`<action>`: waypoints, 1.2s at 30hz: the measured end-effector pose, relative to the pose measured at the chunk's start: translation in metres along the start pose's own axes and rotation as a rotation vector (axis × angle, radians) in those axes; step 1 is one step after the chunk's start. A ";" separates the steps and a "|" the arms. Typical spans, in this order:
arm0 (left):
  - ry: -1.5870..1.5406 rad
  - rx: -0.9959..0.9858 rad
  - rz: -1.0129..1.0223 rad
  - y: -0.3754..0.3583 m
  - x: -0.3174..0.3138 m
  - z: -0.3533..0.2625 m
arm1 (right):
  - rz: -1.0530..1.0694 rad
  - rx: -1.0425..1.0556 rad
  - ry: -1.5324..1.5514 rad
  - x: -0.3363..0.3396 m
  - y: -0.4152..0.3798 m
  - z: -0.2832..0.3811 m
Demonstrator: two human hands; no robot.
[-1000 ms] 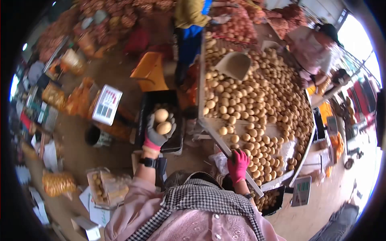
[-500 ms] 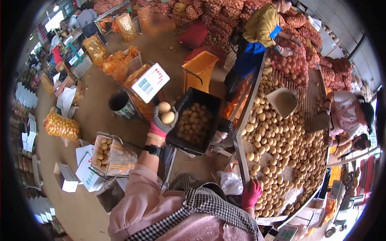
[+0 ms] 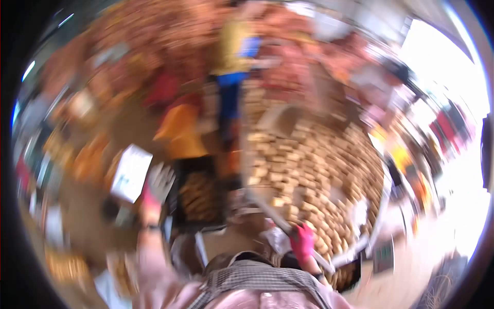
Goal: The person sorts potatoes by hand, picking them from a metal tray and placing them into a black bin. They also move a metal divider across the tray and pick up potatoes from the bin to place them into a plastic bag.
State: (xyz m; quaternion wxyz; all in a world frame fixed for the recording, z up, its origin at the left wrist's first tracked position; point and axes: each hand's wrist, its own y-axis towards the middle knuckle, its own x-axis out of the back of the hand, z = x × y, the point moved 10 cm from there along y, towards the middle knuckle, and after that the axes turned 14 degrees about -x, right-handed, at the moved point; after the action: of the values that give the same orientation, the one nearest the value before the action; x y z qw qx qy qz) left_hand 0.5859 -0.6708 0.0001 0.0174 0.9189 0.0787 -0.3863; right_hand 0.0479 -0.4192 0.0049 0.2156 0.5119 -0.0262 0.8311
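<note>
Nearest is the checkered apron point(image 3: 265, 280) over a pale pink shirt point(image 3: 154, 268), and this worker's 2 gloved hands are out in front, well apart. The right hand point(image 3: 302, 242), in the bright pink glove, is down on the metal rim point(image 3: 271, 212) of the big table, with a heap of potatoes point(image 3: 309, 170) just past the fingers. Is it clenched on that edge or only leaning there? Honestly can't tell, too smeary. Near it there's a white plastic bag point(image 3: 278, 239), and lower down a dark bin point(image 3: 356, 275) with more potatoes in it, plus a small display point(image 3: 383, 256) just beside.

Left hand point(image 3: 160, 183), greyish glove with a pink cuff and a dark band point(image 3: 151, 227) on the wrist, is up in the air with its fingers spread, so that grip looks released. It sits between a black crate point(image 3: 176, 206) and a tilted white panel point(image 3: 131, 172).

As for the spuds, 1 batch point(image 3: 198, 198) is inside that crate, while the way bigger heap covers the table, a pale scoop point(image 3: 280, 118) lying among them. Past the crate there's an orange bin point(image 3: 180, 131), basically a blob. Further back, 1 person point(image 3: 232, 51) in a mustard top stands by the table, and another point(image 3: 378, 82) in a pale top is over on the right. Way behind, reddish sacks point(image 3: 170, 31) are piled high.
</note>
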 end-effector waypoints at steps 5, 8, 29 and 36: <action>0.380 0.452 0.073 -0.091 -0.031 0.182 | -0.165 -0.154 0.002 0.049 -0.029 -0.026; 0.387 0.494 0.303 -0.124 -0.098 0.226 | -0.185 -0.314 -0.035 0.077 -0.060 -0.044; 1.655 -0.666 1.162 -0.200 -0.288 0.325 | -0.292 -0.923 0.054 0.125 -0.307 -0.206; 1.980 -0.567 1.076 -0.197 -0.293 0.345 | -0.258 -1.002 0.098 0.122 -0.348 -0.236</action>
State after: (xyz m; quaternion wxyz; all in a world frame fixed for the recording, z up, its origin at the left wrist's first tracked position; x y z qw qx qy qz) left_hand 0.1089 -0.5470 -0.0267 0.3151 0.6970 -0.2589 0.5898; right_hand -0.0632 -0.0016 -0.0641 0.5358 0.3055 -0.3473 0.7064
